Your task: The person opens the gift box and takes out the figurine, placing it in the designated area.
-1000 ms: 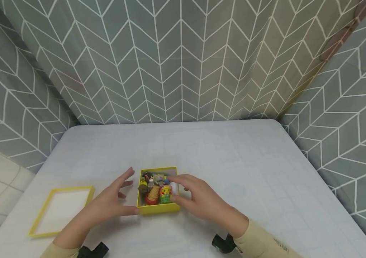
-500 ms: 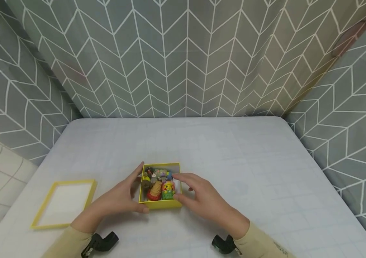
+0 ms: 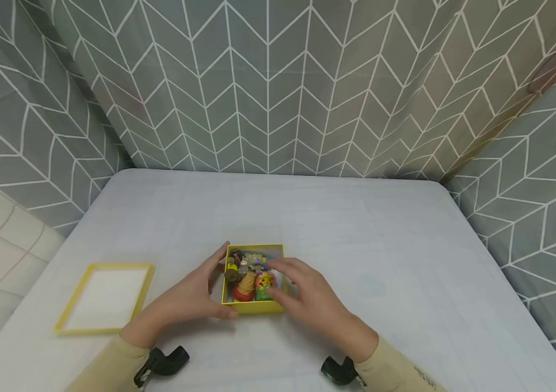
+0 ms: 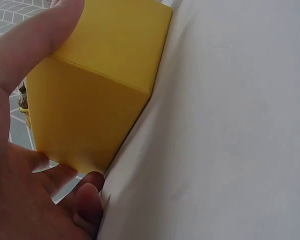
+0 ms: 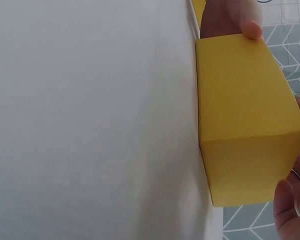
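Yellow box (image 3: 258, 308): left hand (image 4: 12, 145) grips its left side, thumb on front. Right hand (image 3: 311, 291) (thumb, index apart) over figurines (image 3: 247, 283); cannot tell if pinching.

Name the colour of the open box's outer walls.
Yellow: the open box shows it best in the right wrist view.

An open-topped yellow box (image 3: 259, 308) is set upright on the white tabletop (image 3: 366, 245). Its left side is gripped by the left hand (image 3: 191, 294), the thumb laid on the front wall. Small toy figures are packed inside: a yellow-and-green one (image 3: 264, 285) at front right, beside it a tan-and-red one (image 3: 245, 288). The right hand (image 3: 312, 291) is held over the right rim; its exact contact is hidden.
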`<state>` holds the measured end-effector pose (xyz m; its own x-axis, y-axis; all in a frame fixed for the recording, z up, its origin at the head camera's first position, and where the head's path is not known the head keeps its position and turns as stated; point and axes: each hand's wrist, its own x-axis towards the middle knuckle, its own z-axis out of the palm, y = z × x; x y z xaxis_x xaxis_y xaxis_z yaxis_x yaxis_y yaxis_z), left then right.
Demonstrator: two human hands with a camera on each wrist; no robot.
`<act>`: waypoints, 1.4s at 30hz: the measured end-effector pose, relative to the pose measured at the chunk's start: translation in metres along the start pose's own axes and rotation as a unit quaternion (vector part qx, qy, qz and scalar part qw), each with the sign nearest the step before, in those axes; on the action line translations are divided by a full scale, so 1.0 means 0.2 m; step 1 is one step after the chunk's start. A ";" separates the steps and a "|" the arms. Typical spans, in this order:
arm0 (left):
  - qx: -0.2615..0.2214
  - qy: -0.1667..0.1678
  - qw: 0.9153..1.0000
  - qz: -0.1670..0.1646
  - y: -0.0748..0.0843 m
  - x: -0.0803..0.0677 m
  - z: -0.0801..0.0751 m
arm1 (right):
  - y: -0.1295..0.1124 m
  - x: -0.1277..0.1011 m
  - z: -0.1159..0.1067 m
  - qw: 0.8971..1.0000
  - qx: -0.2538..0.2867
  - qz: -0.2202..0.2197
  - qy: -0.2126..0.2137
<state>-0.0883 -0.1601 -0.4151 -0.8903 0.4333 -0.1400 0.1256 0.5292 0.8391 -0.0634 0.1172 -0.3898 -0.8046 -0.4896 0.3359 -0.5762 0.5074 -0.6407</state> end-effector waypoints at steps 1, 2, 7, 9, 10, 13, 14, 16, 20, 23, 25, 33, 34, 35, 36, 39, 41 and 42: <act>0.004 0.001 1.000 0.002 0.01 0.01 0.00 | 0.00 0.00 0.00 1.000 -0.006 -0.001 0.003; 0.009 0.002 1.000 0.005 0.01 0.01 0.01 | 0.00 0.00 0.00 1.000 -0.012 -0.001 0.004; 0.037 0.004 0.999 0.013 0.03 0.03 0.02 | 0.00 0.04 -0.02 1.000 -0.018 -0.010 0.005; 0.042 0.002 0.999 0.016 0.03 0.03 0.02 | -0.01 0.07 -0.02 1.000 -0.013 -0.014 0.000; 0.042 0.001 0.999 0.016 0.03 0.03 0.01 | -0.01 0.08 -0.02 1.000 -0.018 -0.013 -0.001; 0.046 -0.002 0.999 0.021 0.03 0.03 0.02 | -0.02 0.11 -0.02 0.999 -0.035 -0.008 -0.005; 0.046 -0.003 0.999 0.022 0.03 0.03 0.02 | -0.03 0.13 -0.02 0.999 -0.039 -0.004 -0.008; 0.046 -0.005 0.999 0.021 0.03 0.03 0.02 | -0.04 0.15 -0.01 0.998 -0.055 0.005 -0.017; 0.042 -0.006 0.999 0.018 0.03 0.03 0.02 | -0.06 0.18 0.00 0.996 -0.074 0.021 -0.047; 0.042 -0.007 0.999 0.017 0.03 0.02 0.02 | -0.06 0.20 0.02 0.994 -0.088 0.030 -0.061; 0.042 -0.005 0.999 0.016 0.03 0.02 0.03 | -0.06 0.22 0.03 0.993 -0.094 0.033 -0.067; 0.039 -0.001 0.999 0.014 0.02 0.00 0.02 | -0.06 0.25 0.07 0.989 -0.120 0.025 -0.083; 0.040 0.000 0.999 0.015 0.02 0.00 0.02 | -0.06 0.26 0.07 0.988 -0.124 0.024 -0.083; 0.041 0.002 0.999 0.016 0.02 0.00 0.02 | -0.06 0.26 0.07 0.988 -0.128 0.022 -0.082; 0.040 0.003 0.999 0.016 0.02 -0.01 0.02 | -0.06 0.26 0.07 0.988 -0.130 0.020 -0.081; 0.040 0.007 0.999 0.013 0.02 -0.02 0.02 | -0.07 0.27 0.08 0.988 -0.132 0.009 -0.076; 0.039 0.009 0.999 0.010 0.01 -0.02 0.02 | -0.07 0.27 0.09 0.989 -0.129 0.004 -0.074; 0.036 0.009 0.999 0.009 0.01 -0.03 0.02 | -0.07 0.27 0.09 0.989 -0.127 0.003 -0.075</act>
<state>-0.0821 -0.1583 -0.4136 -0.8953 0.4303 -0.1148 0.1727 0.5731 0.8011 -0.0964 0.0698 -0.3753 -0.7892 -0.5755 0.2144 -0.6039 0.6637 -0.4414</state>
